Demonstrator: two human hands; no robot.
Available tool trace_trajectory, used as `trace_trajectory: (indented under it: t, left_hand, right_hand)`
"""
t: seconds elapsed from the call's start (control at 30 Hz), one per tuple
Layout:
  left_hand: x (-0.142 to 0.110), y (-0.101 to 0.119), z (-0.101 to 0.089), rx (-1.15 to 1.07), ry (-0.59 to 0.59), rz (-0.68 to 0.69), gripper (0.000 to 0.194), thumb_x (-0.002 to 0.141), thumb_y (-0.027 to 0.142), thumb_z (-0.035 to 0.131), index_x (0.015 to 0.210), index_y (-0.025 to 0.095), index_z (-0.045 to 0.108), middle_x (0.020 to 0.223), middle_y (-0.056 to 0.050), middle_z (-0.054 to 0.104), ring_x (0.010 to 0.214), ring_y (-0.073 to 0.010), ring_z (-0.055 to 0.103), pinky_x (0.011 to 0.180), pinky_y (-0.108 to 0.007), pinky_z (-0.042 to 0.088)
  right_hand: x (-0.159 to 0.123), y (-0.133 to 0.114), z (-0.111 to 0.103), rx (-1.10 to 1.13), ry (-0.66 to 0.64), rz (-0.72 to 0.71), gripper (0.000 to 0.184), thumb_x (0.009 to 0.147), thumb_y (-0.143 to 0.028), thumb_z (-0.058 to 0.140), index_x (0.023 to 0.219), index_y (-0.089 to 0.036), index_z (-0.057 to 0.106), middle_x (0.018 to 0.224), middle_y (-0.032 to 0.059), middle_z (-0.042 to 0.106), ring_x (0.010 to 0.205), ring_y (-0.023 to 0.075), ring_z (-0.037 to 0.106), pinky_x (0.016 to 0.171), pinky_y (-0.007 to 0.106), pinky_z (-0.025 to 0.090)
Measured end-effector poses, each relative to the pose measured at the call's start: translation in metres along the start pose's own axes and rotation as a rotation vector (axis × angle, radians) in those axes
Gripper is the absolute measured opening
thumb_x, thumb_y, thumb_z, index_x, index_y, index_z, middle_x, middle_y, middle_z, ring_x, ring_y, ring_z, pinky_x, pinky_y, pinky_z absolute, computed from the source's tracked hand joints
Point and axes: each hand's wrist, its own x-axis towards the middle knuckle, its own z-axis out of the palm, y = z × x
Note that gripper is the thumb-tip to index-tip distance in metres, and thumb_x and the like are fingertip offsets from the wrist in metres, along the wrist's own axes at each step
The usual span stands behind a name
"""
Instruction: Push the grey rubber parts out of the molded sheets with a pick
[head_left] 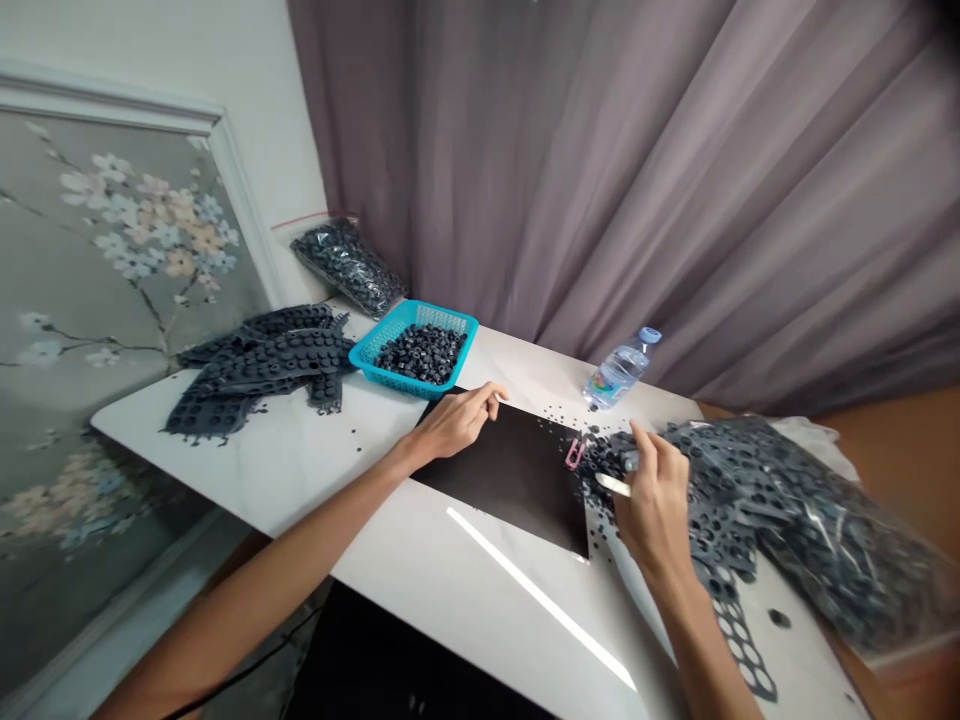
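My left hand (pixel 461 420) is over the left part of a black mat (pixel 517 480), its fingers curled together. What they hold, if anything, is too small to make out. To the right of the mat, my right hand (pixel 654 490) is closed on a white stick-like tool (pixel 613 485), whose blunt end points left. Beside that hand lies a heap of small black rubber pieces (pixel 604 455), with tiny bits scattered around it. A pink cutter-like item (pixel 575 452) rests at the mat's right edge. Behind my left hand stands a turquoise basket (pixel 412 385) holding many black pieces.
Dark rubber sheets with round studs (pixel 262 360) are piled at the left. A clear bag of black pieces (pixel 349 262) leans at the back. A water bottle (pixel 619 375) tilts behind the heap. Punched sheets (pixel 724 500) and a large plastic bag (pixel 840 540) lie at the right.
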Motion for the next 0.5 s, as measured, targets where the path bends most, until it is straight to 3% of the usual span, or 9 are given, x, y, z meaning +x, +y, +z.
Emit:
trace_trajectory:
  t: [0.1, 0.17, 0.27, 0.37, 0.43, 0.5]
  left_hand:
    - [0.001, 0.0, -0.01, 0.059, 0.14, 0.042, 0.039, 0.076, 0.001, 0.04, 0.09, 0.021, 0.071, 0.09, -0.004, 0.074, 0.088, -0.0191, 0.066, 0.09, -0.032, 0.047]
    - [-0.001, -0.003, -0.022, 0.109, 0.267, 0.02, 0.035, 0.073, 0.001, 0.038, 0.07, 0.021, 0.067, 0.077, -0.004, 0.072, 0.083, -0.0202, 0.064, 0.086, -0.033, 0.048]
    - [-0.013, -0.016, -0.054, 0.195, 0.43, -0.067, 0.033, 0.072, 0.003, 0.037, 0.055, 0.022, 0.059, 0.061, -0.004, 0.064, 0.069, -0.0195, 0.058, 0.073, -0.031, 0.046]
    - [-0.027, -0.038, -0.109, 0.305, 0.475, -0.182, 0.03, 0.071, 0.007, 0.039, 0.049, 0.022, 0.052, 0.056, -0.004, 0.059, 0.062, -0.0181, 0.055, 0.069, -0.029, 0.043]
    - [-0.033, -0.056, -0.154, 0.387, 0.455, -0.288, 0.027, 0.072, 0.009, 0.041, 0.053, 0.021, 0.055, 0.057, -0.003, 0.059, 0.062, -0.0181, 0.056, 0.068, -0.028, 0.042]
    - [-0.036, -0.076, -0.197, 0.466, 0.389, -0.411, 0.023, 0.076, 0.012, 0.044, 0.063, 0.019, 0.061, 0.063, -0.002, 0.063, 0.068, -0.0195, 0.059, 0.073, -0.028, 0.043]
  right_hand:
    - [-0.002, 0.007, -0.003, 0.045, -0.112, -0.163, 0.067, 0.076, 0.0, 0.045, 0.136, -0.024, 0.062, 0.128, 0.0147, 0.066, 0.118, 0.0317, 0.063, 0.097, 0.048, 0.053]
    - [-0.005, 0.008, -0.003, 0.076, -0.18, -0.255, 0.048, 0.077, -0.002, 0.048, 0.113, -0.024, 0.072, 0.11, 0.0092, 0.075, 0.098, 0.026, 0.071, 0.084, 0.037, 0.056]
    - [-0.011, 0.001, 0.0, 0.142, -0.218, -0.315, 0.027, 0.085, -0.008, 0.051, 0.092, -0.02, 0.074, 0.084, 0.0053, 0.074, 0.071, 0.0186, 0.069, 0.065, 0.028, 0.051]
    - [-0.014, -0.008, -0.001, 0.234, -0.176, -0.355, 0.034, 0.09, -0.009, 0.049, 0.114, -0.017, 0.073, 0.069, 0.0012, 0.066, 0.056, 0.0156, 0.061, 0.057, 0.027, 0.046]
    - [-0.016, -0.011, -0.004, 0.294, -0.139, -0.391, 0.048, 0.093, -0.007, 0.048, 0.138, -0.016, 0.062, 0.064, -0.0015, 0.062, 0.052, 0.0154, 0.057, 0.054, 0.027, 0.045]
    - [-0.017, -0.013, -0.008, 0.352, -0.122, -0.417, 0.056, 0.095, -0.005, 0.046, 0.149, -0.018, 0.053, 0.063, -0.0029, 0.059, 0.052, 0.0157, 0.056, 0.054, 0.028, 0.044]
